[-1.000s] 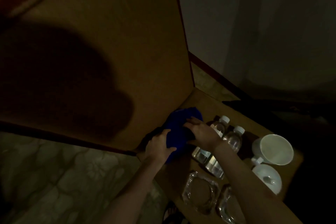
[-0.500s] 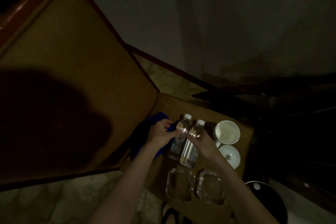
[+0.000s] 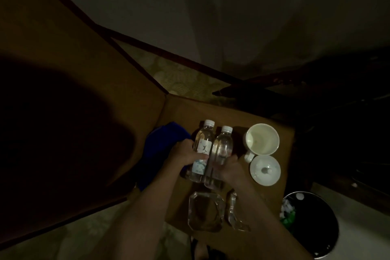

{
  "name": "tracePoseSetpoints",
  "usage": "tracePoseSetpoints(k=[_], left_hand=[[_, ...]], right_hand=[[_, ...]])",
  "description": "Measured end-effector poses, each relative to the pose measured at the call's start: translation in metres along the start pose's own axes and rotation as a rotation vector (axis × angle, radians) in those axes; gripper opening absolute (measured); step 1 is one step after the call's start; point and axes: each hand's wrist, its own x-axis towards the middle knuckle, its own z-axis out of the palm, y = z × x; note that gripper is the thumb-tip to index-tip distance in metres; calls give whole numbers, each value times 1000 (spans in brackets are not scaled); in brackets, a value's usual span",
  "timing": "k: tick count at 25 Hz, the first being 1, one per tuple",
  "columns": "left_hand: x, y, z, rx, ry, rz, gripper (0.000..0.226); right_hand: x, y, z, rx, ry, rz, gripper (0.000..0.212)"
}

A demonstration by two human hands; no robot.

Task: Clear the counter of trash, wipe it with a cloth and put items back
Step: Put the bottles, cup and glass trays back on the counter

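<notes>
Two water bottles stand touching on the dim tabletop [image 3: 238,112]. Your left hand [image 3: 185,154] wraps the labelled bottle [image 3: 202,150]; your right hand [image 3: 230,168] wraps the plain bottle [image 3: 221,150]. You seem to be putting items back; next, position them and let go. A blue cloth [image 3: 160,145] lies left.

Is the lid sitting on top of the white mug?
No, the white mug stands open, and its lid lies on the counter right beside it, nearer the person.
</notes>
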Motion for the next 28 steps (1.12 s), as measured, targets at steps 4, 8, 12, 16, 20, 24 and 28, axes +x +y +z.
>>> tracePoseSetpoints(k=[4,8,12,16,20,24,28], left_hand=[[3,-2,-2,-115,-57,-18,44],[-13,-2,-2,-204,-36,26,30],[-57,8,-16,-341,40,90,52],[-112,27,-55,-337,183,145,83],[-188,65,-114,-376,206,327,102],[-294,114,-173,-329,286,538,113],[-397,154,-209,-296,316,748,63]], right_hand=[[8,0,-2,71,-27,19,69],[-6,6,-5,158,-13,-96,32],[-50,4,-25,291,-2,-229,35],[-121,-28,-67,335,-25,-404,34],[-209,-72,-119,335,10,-581,35],[-311,-106,-169,344,53,-749,62],[-414,-122,-208,362,120,-927,58]])
